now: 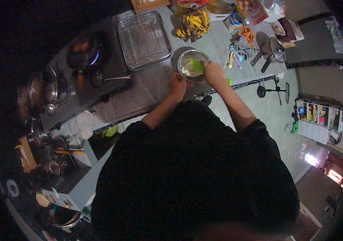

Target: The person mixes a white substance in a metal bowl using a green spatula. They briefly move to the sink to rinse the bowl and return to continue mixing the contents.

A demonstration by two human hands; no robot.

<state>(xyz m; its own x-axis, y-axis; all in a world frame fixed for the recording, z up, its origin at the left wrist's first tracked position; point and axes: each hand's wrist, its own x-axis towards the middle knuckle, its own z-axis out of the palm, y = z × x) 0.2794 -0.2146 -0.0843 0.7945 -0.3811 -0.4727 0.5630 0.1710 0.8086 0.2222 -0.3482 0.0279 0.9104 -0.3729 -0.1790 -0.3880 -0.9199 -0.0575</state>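
Note:
A round metal mixing bowl point(201, 55) rests on the tiled counter in front of me. Inside lies a pale, whitish mixture point(187, 71), whose makeup I cannot tell. My left hand point(178, 83) grips the bowl's near left rim. Closed around a bright green spatula point(196, 67), my right hand point(214, 74) is at the bowl's right side. The spatula's wide head dips into the bowl, and a green end shows past the hand near the counter edge. My right fingers hide most of its handle.
Left of the bowl sits a metal tray with a wire basket point(145, 39). Farther left, a dark pan point(82, 52) stands over a blue stove flame. Ripe bananas point(194, 25) lie behind the bowl. Measuring spoons point(234, 58), carrots point(247, 34) and a glass-lidded saucepan point(276, 49) are rightward.

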